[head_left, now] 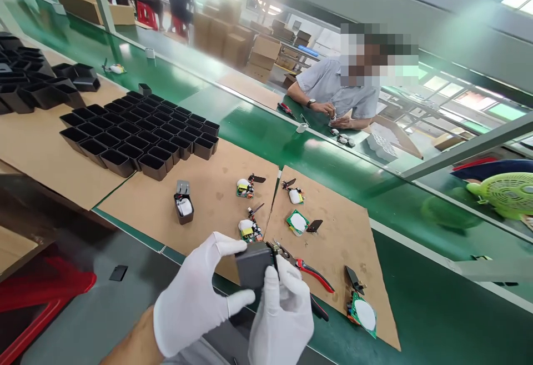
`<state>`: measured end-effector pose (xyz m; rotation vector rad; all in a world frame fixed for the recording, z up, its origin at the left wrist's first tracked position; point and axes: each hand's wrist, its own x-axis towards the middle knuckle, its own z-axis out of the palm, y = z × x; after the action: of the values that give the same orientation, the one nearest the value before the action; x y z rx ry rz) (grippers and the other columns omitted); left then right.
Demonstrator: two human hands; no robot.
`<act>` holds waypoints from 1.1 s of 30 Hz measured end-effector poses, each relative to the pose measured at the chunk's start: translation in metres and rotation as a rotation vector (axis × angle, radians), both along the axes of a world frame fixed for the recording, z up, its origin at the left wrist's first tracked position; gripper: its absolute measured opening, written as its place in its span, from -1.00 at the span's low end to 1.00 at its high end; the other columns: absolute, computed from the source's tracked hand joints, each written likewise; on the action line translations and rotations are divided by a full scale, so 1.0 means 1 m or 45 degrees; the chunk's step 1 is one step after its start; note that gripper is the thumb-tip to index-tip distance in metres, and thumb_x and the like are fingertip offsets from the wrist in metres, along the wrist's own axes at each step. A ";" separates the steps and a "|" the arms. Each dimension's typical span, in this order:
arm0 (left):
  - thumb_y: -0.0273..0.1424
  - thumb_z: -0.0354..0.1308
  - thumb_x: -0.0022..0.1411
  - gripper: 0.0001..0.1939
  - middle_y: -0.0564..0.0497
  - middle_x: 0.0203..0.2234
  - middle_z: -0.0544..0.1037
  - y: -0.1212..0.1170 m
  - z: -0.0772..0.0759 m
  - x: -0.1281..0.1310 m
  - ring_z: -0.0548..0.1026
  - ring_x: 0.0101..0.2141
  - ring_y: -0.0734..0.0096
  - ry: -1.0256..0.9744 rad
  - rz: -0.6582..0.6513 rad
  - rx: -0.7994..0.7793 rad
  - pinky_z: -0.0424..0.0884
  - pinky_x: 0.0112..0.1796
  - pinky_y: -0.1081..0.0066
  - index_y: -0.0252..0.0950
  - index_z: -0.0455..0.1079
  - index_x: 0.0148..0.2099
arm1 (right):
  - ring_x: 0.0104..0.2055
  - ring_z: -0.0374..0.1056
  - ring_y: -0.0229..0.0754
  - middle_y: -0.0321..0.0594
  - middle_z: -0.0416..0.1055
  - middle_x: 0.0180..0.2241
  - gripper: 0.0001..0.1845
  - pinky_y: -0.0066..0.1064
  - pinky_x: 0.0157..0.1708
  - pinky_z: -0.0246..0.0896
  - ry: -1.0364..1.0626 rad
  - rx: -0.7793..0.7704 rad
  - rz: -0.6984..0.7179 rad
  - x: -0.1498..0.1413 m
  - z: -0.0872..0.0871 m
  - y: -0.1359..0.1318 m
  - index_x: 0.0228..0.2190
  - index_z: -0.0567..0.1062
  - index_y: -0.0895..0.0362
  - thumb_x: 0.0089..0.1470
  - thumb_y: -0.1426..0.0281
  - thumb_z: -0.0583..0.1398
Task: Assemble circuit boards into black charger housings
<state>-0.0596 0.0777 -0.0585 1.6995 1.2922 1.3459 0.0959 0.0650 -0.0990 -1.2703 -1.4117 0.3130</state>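
Observation:
My gloved left hand point(200, 293) grips a black plastic adapter case point(253, 268) between thumb and fingers above the table's near edge. At the case's right end my gloved right hand point(283, 304) has its fingers closed on a black end cap point(272, 251) with metal parts showing beside it; the fingers partly hide it. Just beyond lie red-and-black-handled pliers point(316, 276). Circuit boards with white pads and black plug plates lie around, such as a green board point(297, 222) and another board point(363, 314) at right. A case with a board inside point(184, 204) stands at left.
Several open black cases point(154, 166) stand in rows at left, with more piled behind. Brown cardboard sheets point(333, 243) cover parts of the green table point(433, 287). A co-worker point(333, 93) sits across, behind a metal frame. A green fan point(506, 193) is at right.

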 end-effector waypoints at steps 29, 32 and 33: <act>-0.37 0.43 0.28 -0.36 0.02 -0.11 0.66 0.028 -0.042 -0.018 0.62 -0.14 0.20 0.393 -0.163 0.008 0.56 -0.07 0.21 -0.11 0.29 0.32 | -0.05 0.56 -0.25 -0.23 0.61 -0.09 -0.68 -0.41 0.02 0.51 -0.445 0.011 0.563 0.018 0.036 0.041 -0.02 0.56 -0.01 0.25 0.56 0.31; -0.39 0.46 0.25 -0.31 0.05 -0.10 0.68 0.029 -0.043 -0.018 0.62 -0.15 0.24 0.390 -0.184 0.017 0.55 -0.06 0.25 -0.10 0.28 0.33 | -0.06 0.58 -0.22 -0.19 0.61 -0.07 -0.70 -0.39 -0.02 0.54 -0.490 0.036 0.578 0.019 0.035 0.041 -0.06 0.59 -0.02 0.25 0.57 0.31; -0.41 0.46 0.24 -0.28 0.04 -0.09 0.68 0.029 -0.044 -0.018 0.62 -0.14 0.23 0.392 -0.190 0.020 0.55 -0.06 0.25 -0.09 0.27 0.35 | -0.08 0.59 -0.21 -0.18 0.61 -0.08 -0.71 -0.39 -0.05 0.55 -0.503 0.043 0.575 0.020 0.034 0.041 -0.08 0.60 -0.02 0.25 0.57 0.30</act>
<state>-0.0775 0.1071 -0.1021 2.0304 1.2902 1.0401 0.1157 0.1057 -0.0646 -1.0080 -2.0384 0.3506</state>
